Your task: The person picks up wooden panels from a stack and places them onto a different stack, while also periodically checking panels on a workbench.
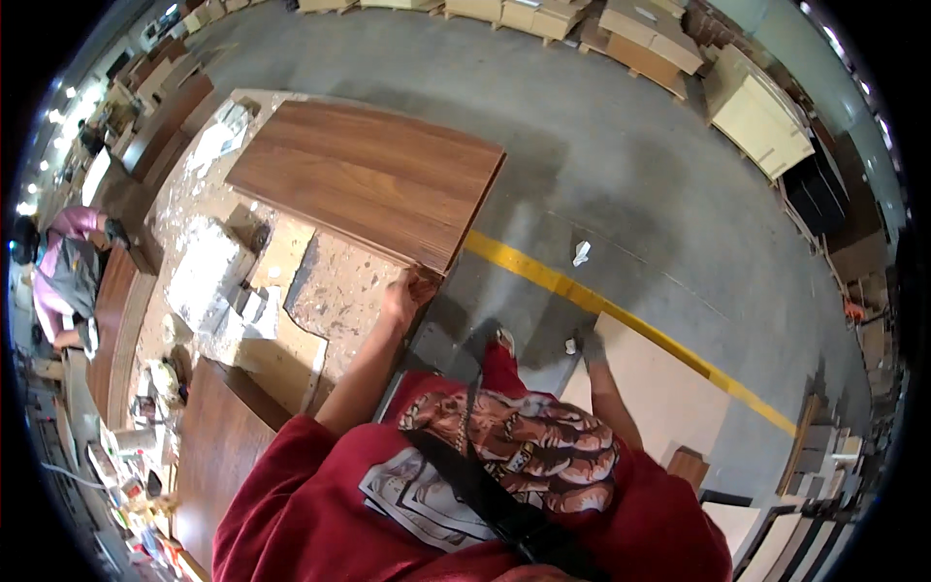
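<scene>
A stack of brown wood-grain boards [373, 175] lies on the worktable, its near right corner close to me. My left hand [411, 294] is at that corner, fingers curled against the edge of the boards. Low on my right side, my right hand [586, 343] hangs over the floor, dark and blurred, so its fingers do not show clearly. Beside it is a small white scrap [570, 345]; whether the hand touches it I cannot tell.
The worktable [349, 281] is speckled and worn, with a white wrapped bundle [208, 270] and cardboard. Another wooden panel [218, 436] stands nearer on the left. A co-worker [68, 276] bends at the far left. A pale board [655, 388] lies by the yellow floor line [543, 274].
</scene>
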The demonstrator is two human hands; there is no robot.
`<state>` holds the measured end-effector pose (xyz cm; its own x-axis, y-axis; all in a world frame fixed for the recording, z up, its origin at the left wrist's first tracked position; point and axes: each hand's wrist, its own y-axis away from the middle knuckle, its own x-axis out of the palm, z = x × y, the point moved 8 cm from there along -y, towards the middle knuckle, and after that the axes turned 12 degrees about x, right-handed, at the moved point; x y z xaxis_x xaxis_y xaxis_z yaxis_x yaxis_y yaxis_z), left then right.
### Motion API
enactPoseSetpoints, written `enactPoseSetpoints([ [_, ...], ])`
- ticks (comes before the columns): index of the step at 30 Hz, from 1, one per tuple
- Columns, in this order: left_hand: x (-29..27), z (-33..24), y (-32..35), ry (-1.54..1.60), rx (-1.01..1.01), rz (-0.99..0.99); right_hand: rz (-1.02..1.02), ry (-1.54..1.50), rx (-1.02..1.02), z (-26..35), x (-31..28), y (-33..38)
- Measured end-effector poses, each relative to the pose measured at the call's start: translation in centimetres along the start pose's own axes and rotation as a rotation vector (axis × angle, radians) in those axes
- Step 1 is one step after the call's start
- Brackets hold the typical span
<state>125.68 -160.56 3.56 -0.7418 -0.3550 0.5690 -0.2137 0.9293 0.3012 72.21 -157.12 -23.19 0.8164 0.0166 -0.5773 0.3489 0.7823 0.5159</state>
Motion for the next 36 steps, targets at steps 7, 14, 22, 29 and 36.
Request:
enactPoseSetpoints([
  [7,-5.9,-1.3,0.0,-0.136,0.005,-0.218,0.15,-0.361,-0.758,52.3,8.4,1.3],
  [14,-3.0,-2.2,0.0,0.0,-0.007,-0.33,0.077,0.279,-0.701,62.6,13.7,2.9],
  [22,-4.1,-2.4,0.0,-0.238,-0.093,-0.387,0.028,0.461,-0.735,63.0,12.8,4.4],
  [29,-3.9,-3.5,0.8,-0.305,-0.037,-0.336,-0.041,0.38,-0.83,61.1,12.7,7.3],
  [36,-6.9,-1.2,1.3,-0.075,0.013,-0.406,-0.089,0.28,-0.833,57.6,12.9,8.7],
])
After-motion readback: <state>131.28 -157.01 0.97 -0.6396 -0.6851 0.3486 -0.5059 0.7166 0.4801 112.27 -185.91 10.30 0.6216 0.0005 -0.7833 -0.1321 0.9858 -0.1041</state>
